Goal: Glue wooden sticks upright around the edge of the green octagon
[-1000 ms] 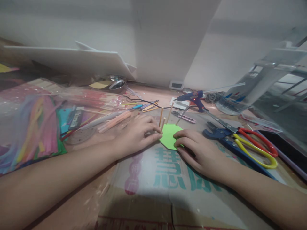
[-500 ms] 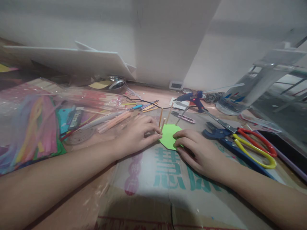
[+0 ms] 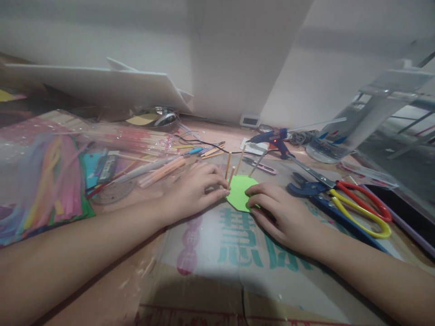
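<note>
A bright green many-sided board (image 3: pixel 238 195) lies on the printed cardboard, with several thin sticks standing up along its edge. One short wooden stick (image 3: pixel 231 175) rises at the board's left corner. My left hand (image 3: pixel 200 188) pinches close around the foot of that stick, thumb and forefinger at the board's edge. On the other side, my right hand (image 3: pixel 277 210) has its bent fingers on the board's right edge; the thumb is partly hidden. Behind the short stick stand a taller wooden stick (image 3: pixel 228 164) and, at the back, a grey stick (image 3: pixel 257 164) that leans right.
A blue glue gun (image 3: pixel 272 137) with a lit red light stands behind the board, near pink snips (image 3: pixel 263 167). Scissors (image 3: pixel 362 222) and blue cutters (image 3: pixel 306 189) lie right, before a clear jug (image 3: pixel 335 136). Coloured pipe cleaners (image 3: pixel 50 185) and pens (image 3: pixel 165 171) lie left.
</note>
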Tool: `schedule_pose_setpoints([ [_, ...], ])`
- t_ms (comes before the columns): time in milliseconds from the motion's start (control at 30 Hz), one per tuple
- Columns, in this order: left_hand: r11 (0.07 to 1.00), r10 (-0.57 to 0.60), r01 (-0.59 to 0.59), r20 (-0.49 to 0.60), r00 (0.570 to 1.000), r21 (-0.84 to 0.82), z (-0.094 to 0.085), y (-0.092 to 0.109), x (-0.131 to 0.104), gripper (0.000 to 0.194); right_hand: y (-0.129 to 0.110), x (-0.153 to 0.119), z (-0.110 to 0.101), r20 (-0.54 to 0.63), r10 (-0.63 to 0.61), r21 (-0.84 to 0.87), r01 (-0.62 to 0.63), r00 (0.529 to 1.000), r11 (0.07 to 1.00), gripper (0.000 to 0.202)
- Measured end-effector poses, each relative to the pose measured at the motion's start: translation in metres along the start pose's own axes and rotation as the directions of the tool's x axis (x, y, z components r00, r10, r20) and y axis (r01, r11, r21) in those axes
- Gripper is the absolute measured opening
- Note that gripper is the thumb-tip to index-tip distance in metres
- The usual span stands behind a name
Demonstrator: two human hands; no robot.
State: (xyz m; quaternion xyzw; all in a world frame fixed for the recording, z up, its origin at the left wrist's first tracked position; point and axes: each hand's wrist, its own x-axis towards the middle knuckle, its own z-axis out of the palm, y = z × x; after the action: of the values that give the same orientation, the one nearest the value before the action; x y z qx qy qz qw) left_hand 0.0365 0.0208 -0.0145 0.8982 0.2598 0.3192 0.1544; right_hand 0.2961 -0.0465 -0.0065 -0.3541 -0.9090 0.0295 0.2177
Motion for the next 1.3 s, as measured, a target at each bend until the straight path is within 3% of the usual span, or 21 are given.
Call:
schedule_pose_setpoints([
  [733, 1.0, 0.004, -0.004, 0.001, 1.0, 0.007, 0.002, -0.001, 0.0, 0.018, 0.0, 0.001, -0.001, 0.005, -0.006, 0.004, 0.006, 1.0, 1.0, 0.012],
  [833, 1.0, 0.0, 0.002, -0.063, 0.998, 0.029, 0.001, 0.001, -0.003, 0.017, 0.0, 0.002, -0.001, 0.006, -0.009, 0.003, 0.009, 1.0, 1.0, 0.012],
  [967, 0.999, 0.042, -0.032, -0.253, 0.967, 0.043, -0.003, 0.006, -0.006, 0.055, 0.0, 0.001, 0.0, 0.014, -0.005, 0.003, 0.005, 1.0, 1.0, 0.012],
  [1133, 0.97, 0.158, -0.107, -0.233, 0.959, 0.217, -0.009, 0.009, -0.004, 0.041, 0.001, 0.0, -0.001, 0.009, -0.01, -0.005, 0.01, 1.0, 1.0, 0.011],
  [1300, 0.967, 0.171, -0.115, -0.246, 0.954, 0.226, -0.011, 0.012, -0.004, 0.04, 0.0, 0.0, -0.001, 0.012, -0.008, 0.003, 0.008, 1.0, 1.0, 0.011],
])
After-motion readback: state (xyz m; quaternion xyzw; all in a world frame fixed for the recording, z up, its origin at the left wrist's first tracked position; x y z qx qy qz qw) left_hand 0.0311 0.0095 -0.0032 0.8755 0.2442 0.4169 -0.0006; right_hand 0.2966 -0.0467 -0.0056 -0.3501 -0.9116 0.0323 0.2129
